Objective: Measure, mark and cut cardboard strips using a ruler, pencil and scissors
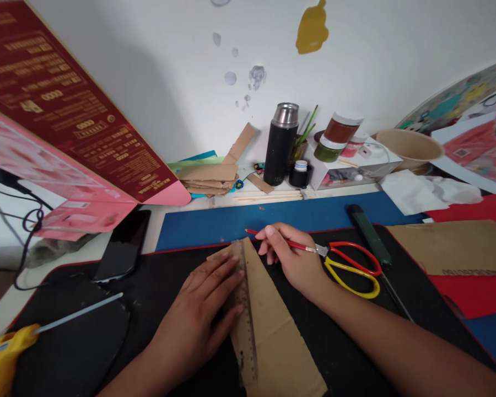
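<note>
My left hand (pixel 204 309) lies flat with fingers stretched out, pressing a clear ruler (pixel 251 342) against a piece of brown cardboard (pixel 279 331). The ruler runs lengthwise along the cardboard, partly covered by my fingers. My right hand (pixel 295 256) is closed around a red pencil (pixel 296 245), just right of the cardboard's far end. The pencil's tip points left, above the far end of the ruler. Beside my right wrist lie scissors (pixel 374 268) with one red and one yellow handle loop; their blades are mostly hidden by the hand.
A yellow glue gun (pixel 8 353) with a glue stick lies at left, near a phone (pixel 124 245). A green-handled tool (pixel 368 234) rests right of the scissors. Behind stand a black thermos (pixel 280 146), paint jars (pixel 329 149), cardboard scraps (pixel 209 179) and a bowl (pixel 411 149).
</note>
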`<action>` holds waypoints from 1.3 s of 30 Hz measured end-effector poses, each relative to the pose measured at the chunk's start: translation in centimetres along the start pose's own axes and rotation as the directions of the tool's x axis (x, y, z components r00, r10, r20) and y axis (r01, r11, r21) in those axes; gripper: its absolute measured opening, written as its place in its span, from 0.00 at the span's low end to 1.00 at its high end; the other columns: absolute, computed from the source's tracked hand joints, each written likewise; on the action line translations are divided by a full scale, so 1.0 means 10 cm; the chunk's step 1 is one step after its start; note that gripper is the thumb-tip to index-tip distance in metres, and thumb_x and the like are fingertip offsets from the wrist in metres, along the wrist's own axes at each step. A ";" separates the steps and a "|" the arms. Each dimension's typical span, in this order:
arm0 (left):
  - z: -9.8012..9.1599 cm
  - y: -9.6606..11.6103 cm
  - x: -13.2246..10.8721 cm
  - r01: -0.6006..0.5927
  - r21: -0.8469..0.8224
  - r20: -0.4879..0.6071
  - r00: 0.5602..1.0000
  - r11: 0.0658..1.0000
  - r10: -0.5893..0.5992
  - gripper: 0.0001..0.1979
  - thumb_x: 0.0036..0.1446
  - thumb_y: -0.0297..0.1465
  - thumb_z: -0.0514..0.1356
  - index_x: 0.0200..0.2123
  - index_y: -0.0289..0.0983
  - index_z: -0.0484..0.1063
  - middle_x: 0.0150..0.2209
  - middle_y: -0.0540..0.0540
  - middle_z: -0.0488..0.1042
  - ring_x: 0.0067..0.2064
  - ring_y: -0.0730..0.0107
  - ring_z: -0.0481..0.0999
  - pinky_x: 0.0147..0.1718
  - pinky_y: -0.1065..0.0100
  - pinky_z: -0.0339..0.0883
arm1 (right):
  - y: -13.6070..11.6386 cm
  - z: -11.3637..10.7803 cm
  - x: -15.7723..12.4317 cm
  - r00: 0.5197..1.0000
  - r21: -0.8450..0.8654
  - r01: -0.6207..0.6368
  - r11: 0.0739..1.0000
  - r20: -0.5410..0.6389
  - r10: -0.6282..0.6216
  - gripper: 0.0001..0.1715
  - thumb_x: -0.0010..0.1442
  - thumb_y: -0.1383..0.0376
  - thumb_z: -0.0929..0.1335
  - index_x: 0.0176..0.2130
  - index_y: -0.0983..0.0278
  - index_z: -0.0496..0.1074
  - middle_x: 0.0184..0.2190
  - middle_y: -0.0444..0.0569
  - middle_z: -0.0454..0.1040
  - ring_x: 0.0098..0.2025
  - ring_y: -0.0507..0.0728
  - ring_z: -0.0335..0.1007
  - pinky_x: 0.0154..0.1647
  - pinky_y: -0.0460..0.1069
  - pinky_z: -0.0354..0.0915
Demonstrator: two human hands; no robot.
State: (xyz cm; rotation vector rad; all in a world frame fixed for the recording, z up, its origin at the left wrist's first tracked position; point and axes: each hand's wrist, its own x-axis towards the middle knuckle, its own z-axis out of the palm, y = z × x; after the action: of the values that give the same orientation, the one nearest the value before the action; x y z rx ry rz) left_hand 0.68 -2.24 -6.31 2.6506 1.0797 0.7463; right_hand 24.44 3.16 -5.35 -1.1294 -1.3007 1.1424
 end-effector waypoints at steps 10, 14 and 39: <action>0.00 -0.04 0.04 0.029 -0.025 0.074 0.997 0.999 -0.027 0.22 0.73 0.31 0.58 0.68 0.39 0.69 0.69 0.37 0.71 0.73 0.50 0.66 0.67 0.40 0.69 | -0.06 -0.02 0.02 0.999 -0.050 -0.028 0.998 -0.041 0.026 0.29 0.71 0.41 0.68 0.33 0.61 0.79 0.19 0.41 0.70 0.20 0.51 0.62 0.22 0.47 0.59; -0.08 -0.06 0.08 0.030 -0.031 0.100 0.995 0.999 -0.027 0.22 0.74 0.32 0.58 0.69 0.40 0.68 0.70 0.38 0.70 0.72 0.53 0.69 0.66 0.46 0.71 | -0.05 -0.02 0.03 0.999 -0.040 -0.036 0.999 -0.031 0.035 0.30 0.71 0.41 0.67 0.32 0.61 0.78 0.18 0.41 0.68 0.19 0.51 0.62 0.22 0.47 0.59; -0.03 -0.20 0.13 0.039 0.000 0.149 0.988 0.999 -0.039 0.26 0.74 0.33 0.57 0.72 0.42 0.64 0.72 0.43 0.68 0.73 0.53 0.66 0.69 0.46 0.67 | -0.02 -0.03 0.03 0.999 -0.027 -0.040 0.999 0.009 0.041 0.25 0.73 0.48 0.67 0.34 0.62 0.78 0.20 0.40 0.70 0.19 0.49 0.64 0.22 0.45 0.59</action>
State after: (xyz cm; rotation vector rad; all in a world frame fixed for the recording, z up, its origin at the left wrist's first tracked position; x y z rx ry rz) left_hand 0.12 0.13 -6.22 2.6262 1.0864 0.5325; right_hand 24.72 3.45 -5.09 -1.1763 -1.3093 1.1639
